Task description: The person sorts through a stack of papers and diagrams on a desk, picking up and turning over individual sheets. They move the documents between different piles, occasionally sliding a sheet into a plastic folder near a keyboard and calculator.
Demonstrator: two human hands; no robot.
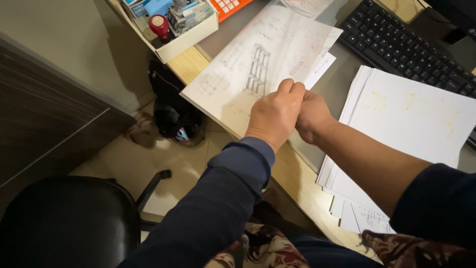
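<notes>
White paper was what both of my hands had closed on: the left hand (274, 115) and the right hand (311, 115) met knuckle to knuckle at the near edge of a drawing sheet (258, 64) covered in faint pencil lines, with the left fingers curled over its edge; the right fingers were tucked behind the left hand, so I could not tell exactly how they pinched it. That sheet lay on the wooden bench (302, 186), with its near-left corner hanging past the bench edge over the floor. Beyond the drawing sheet, toward the far left corner of the bench, stood a white tray (186, 38) holding a red-capped stamp (159, 25) and other small desk items, with an orange calculator (229, 7) just beside it. To the right of the drawing sheet sat a thick stack of blank white paper (411, 119), and beyond that a black keyboard (396, 44). Left of the drawing sheet and lower, on the tiled floor under the bench edge, rested a black bag (173, 111), and nearer to me stood a black office chair (64, 223).
</notes>
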